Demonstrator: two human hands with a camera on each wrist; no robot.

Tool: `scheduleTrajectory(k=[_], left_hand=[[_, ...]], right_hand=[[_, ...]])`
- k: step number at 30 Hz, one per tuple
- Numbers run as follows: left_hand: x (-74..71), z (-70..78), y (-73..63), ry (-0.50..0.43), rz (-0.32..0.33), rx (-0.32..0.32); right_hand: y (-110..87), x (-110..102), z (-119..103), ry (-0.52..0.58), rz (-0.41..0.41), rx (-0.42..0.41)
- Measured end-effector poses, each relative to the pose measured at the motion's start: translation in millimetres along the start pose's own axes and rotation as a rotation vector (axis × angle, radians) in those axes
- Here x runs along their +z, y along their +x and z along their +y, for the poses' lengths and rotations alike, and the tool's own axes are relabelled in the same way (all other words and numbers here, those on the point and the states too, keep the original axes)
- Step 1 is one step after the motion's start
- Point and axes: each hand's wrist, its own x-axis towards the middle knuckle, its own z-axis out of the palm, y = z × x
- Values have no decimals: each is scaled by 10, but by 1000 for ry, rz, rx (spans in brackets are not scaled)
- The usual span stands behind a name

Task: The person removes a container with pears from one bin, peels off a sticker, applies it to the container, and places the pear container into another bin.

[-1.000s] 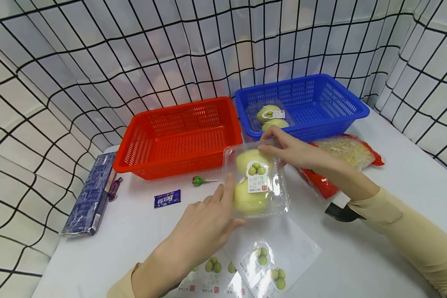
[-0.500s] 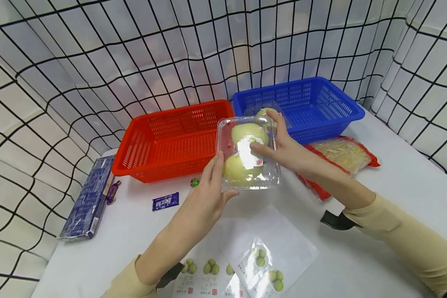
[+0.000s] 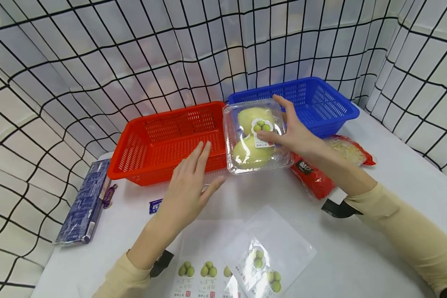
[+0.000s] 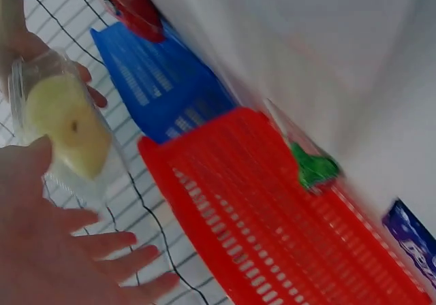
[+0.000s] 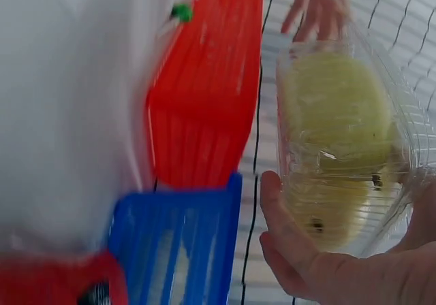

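Note:
My right hand (image 3: 296, 130) grips a clear plastic fruit box (image 3: 234, 142) by its right side, thumb over the lid. Two yellow-green pears (image 3: 251, 153) lie inside, under a white label (image 3: 260, 138) with printed green fruit. The box is held above the table, in front of the blue basket (image 3: 329, 118) and the right end of the red basket (image 3: 160, 174). Just left of the box, my left hand (image 3: 186, 190) is apart from it with fingers stretched out. In the right wrist view the pears (image 5: 334, 107) show through the box's side.
Label sheets (image 3: 208, 248) lie at the table's front. Behind the right forearm is a red-edged bag (image 3: 313, 178). A dark blue package (image 3: 83, 203) and a small purple-wrapped sweet (image 3: 109, 195) lie at left. A green lollipop (image 4: 315, 169) and a blue wrapped bar (image 4: 414, 237) are near the red basket.
The left hand has let go of the fruit box and drawn off to the left. Now in the right hand alone, the box has risen toward the blue basket, covering the box inside it.

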Motion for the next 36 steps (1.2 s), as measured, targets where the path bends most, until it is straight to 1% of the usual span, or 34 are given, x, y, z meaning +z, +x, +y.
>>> scheduleTrajectory(k=[3,5,6,9,12,15,17,20,22,25,31,34,36], left_hand=[[30,-131,31,105,-52,-77],[65,-197,43,160,-95,-107],[84,-218,41,178,-116,-115],[127,-256,14,236,-165,-107],[130,-272,-26,287,-182,-89],[91,-301,-36,312,-184,-72],[67,-324,-34,320,-181,-63],[66,-345,-39,330,-171,-58],[85,-351,-55,331,-162,-53],[112,-343,-80,327,-158,-46],[117,-310,-99,315,-137,-45],[107,-313,-95,317,-127,-47],[98,-320,-92,321,-120,-46]], right_hand=[[99,-251,77,9,24,31],[157,-449,162,17,47,61],[181,-550,216,38,52,78],[302,-840,336,101,42,135],[509,-1112,337,115,3,176],[787,-1365,297,40,-38,210],[978,-1518,304,-32,-83,252],[1235,-1709,345,-89,-146,316],[1355,-1789,383,-90,-169,345],[1447,-1815,467,-52,-178,368],[1524,-1760,645,-8,-230,383],[1548,-1769,684,-9,-252,397],[1563,-1784,690,-33,-269,405]])
